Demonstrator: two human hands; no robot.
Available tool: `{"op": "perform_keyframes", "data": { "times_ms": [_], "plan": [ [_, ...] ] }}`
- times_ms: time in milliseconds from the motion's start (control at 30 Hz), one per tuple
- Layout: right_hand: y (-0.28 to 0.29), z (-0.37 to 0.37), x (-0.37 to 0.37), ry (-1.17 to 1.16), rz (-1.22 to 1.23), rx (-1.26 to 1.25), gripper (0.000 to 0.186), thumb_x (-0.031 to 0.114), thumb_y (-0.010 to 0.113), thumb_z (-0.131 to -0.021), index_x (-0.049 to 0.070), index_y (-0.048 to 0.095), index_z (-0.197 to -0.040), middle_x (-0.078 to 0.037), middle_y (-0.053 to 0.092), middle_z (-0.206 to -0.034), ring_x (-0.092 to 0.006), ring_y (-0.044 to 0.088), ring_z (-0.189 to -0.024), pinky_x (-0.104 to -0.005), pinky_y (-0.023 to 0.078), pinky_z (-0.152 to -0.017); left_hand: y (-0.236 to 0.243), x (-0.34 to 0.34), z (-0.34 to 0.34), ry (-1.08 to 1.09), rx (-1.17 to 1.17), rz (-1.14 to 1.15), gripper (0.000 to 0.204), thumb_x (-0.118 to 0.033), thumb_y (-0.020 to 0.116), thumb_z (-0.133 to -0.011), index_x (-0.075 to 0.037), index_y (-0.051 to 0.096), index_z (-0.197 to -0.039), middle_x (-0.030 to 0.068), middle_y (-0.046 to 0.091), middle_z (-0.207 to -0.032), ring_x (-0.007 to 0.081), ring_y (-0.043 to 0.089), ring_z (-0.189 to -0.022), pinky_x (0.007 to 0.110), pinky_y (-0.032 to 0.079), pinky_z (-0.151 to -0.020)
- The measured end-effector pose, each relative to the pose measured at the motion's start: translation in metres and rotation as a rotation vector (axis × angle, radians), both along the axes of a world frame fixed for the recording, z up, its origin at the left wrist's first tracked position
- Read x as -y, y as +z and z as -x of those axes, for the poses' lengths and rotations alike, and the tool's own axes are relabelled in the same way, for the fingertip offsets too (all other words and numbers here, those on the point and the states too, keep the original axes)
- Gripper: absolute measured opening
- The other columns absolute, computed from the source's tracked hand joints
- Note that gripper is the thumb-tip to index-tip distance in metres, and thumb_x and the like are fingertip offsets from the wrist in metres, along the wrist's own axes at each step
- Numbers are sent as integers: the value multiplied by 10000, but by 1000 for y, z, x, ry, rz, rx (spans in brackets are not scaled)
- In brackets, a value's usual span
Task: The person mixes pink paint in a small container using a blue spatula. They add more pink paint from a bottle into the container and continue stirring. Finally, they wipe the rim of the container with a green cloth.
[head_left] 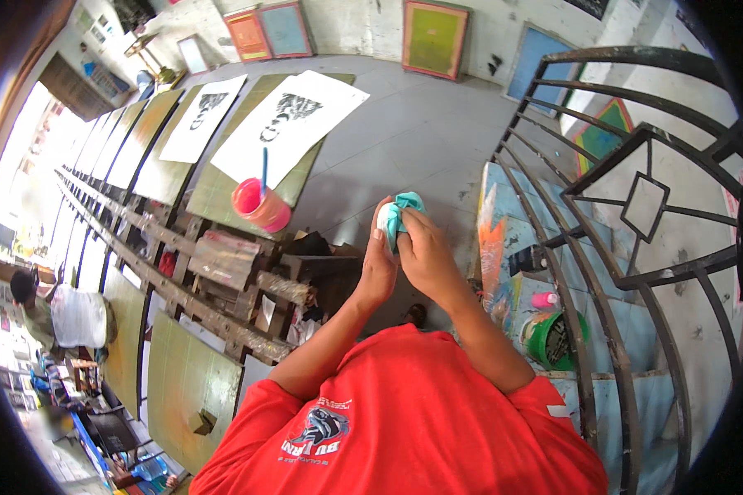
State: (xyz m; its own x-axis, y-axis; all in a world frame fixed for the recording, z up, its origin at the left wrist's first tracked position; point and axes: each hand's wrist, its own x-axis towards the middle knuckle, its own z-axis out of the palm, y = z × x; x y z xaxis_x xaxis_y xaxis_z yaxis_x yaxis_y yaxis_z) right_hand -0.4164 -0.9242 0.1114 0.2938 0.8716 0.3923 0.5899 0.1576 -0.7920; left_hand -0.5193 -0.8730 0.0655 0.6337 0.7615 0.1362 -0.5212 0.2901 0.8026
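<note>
A crumpled teal cloth is bunched between my two hands, in front of my red shirt. My left hand presses it from the left side, thumb up and fingers partly behind it. On the other side, my right hand grips the cloth with bent fingers. To the left of my hands, a pink bucket with a blue stick in it stands at the near corner of a greenish board. A white printed sheet with a black design lies on that board.
Boards on a long wooden rack run along my left, one with another printed sheet. At right, a black metal railing borders blue steps holding a green bucket. Framed screens lean on the far wall. Another person is at far left.
</note>
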Motion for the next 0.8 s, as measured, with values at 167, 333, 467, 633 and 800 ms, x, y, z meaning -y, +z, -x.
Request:
{"op": "perform_keyframes", "data": {
  "times_ms": [167,333,467,633,800],
  "plan": [
    [-11,-46,5,-84,-96,51,315,31,520,-897,-80,597,-1182,-255,617,-1222,-441,567,-1164,-502,443,-1023,-15,-8,-59,-51,-255,115,613,-505,190,-1083,-51,500,-1354,156,586,-1306,276,576,-1228,419,430,-1092],
    [-23,-87,13,-62,-188,-12,308,69,569,-912,-65,628,-1182,-236,625,-1243,-422,551,-1201,-488,439,-1047,35,-18,-100,-274,-233,469,608,-556,246,-1051,-66,562,-1220,151,623,-1217,314,620,-1142,457,478,-1024],
    [-25,-116,12,-69,-209,-34,248,95,602,-908,-58,654,-1096,-218,658,-1146,-409,588,-1091,-471,468,-966,35,-39,-130,-397,-355,593,585,-507,227,-1068,-69,582,-1223,131,640,-1176,279,642,-1086,458,524,-967],
    [-24,-150,-5,-37,-194,136,159,94,622,-895,-38,669,-970,-167,674,-997,-360,612,-932,-439,483,-859,23,-89,-164,-663,-352,729,542,-480,311,-1056,-61,601,-1240,129,671,-1164,288,653,-1077,469,535,-957],
    [-23,-210,-49,25,-112,247,146,125,642,-881,-2,654,-954,-142,641,-957,-356,597,-902,-461,479,-844,3,-152,-213,-849,-171,816,572,-496,311,-1054,-51,591,-1281,140,665,-1198,289,663,-1066,465,547,-940]
  ]
}}
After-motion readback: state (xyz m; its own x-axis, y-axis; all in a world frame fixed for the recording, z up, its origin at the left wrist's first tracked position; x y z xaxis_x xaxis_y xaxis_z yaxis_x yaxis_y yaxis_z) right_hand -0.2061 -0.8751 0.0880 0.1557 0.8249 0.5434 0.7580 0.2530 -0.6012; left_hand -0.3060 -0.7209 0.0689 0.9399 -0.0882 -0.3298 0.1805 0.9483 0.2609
